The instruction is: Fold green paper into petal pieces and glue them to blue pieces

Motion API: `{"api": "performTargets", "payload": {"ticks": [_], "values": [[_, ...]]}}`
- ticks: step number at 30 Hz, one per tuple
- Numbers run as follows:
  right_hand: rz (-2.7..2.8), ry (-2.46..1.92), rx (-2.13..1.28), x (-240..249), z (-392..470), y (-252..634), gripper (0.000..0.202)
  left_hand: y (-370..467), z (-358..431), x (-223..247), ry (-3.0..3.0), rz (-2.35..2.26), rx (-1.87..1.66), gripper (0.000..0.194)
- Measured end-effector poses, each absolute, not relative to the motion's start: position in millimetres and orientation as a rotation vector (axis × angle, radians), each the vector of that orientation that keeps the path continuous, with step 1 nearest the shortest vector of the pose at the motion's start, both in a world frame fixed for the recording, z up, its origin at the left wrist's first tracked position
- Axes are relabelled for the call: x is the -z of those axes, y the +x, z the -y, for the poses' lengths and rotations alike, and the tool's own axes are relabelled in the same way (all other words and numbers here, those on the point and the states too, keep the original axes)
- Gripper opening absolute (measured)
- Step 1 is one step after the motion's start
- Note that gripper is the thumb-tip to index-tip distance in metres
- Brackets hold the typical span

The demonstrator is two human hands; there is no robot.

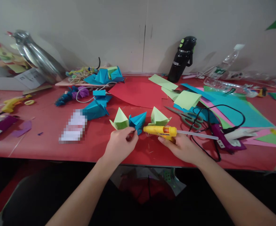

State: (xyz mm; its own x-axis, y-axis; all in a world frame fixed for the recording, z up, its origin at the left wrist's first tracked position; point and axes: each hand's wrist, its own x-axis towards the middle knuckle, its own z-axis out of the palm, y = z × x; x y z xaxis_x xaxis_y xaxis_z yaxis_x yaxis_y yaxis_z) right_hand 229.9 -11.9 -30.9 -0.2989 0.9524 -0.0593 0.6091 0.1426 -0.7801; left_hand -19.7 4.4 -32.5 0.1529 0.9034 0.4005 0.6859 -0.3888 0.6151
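My right hand [181, 146] is wrapped round a yellow hot glue gun [160, 129], and a clear glue stick [197, 135] pokes out of its back end. The nozzle points left at a folded blue paper piece [138, 120]. With thumb and fingers closed, my left hand [122, 145] pinches the lower edge of that blue piece. A pale green folded paper piece [120, 118] is just left of it, and whether the two are joined I cannot tell. Another pale green folded piece [159, 116] lies behind the glue gun.
Scissors [189, 117], a black cable [210, 150] and a purple power strip [227, 138] lie on the right. Coloured paper sheets [241, 110] spread behind them. A black bottle [182, 59] stands at the back. Blue folded pieces [95, 109] and another yellow glue gun [14, 103] are leftward.
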Motion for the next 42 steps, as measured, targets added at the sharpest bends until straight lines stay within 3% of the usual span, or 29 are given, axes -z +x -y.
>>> {"api": "performTargets", "payload": {"ticks": [11,18,31,42], "values": [[1.741,-1.403,-0.848,13,13,237,0.029,-19,-4,30,2.16,-1.541,-1.044,0.013],[1.451,-1.662,-0.445,-1,1,279,0.034,-19,-4,31,2.124,-1.546,-1.028,0.015],[1.568,-1.919,-0.367,42,-36,274,0.05,-18,-5,32,2.111,-1.537,-1.038,0.014],[1.856,-1.975,-0.231,12,-2,315,0.04,-18,-4,30,2.104,-1.521,-1.045,0.014]]}}
